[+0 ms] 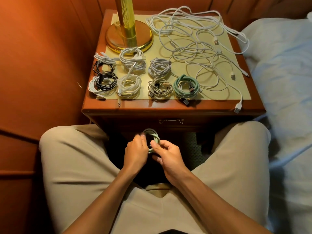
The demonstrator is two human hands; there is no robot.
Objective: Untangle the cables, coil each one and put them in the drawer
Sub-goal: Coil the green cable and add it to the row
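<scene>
Both hands hold a pale green coiled cable (152,138) between the knees, below the closed drawer (170,123). The left hand (135,152), at nine o'clock of the coil, curls its fingers around it; the right hand (168,155), at five o'clock, pinches it. Loose white cables (194,44) lie tangled on the nightstand (168,108) at twelve o'clock.

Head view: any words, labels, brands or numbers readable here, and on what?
None can be read.
Plugs on the coiled cables and loose white cables: no marking legible.
Lamp base, nightstand, drawer handle: no text visible.
</scene>
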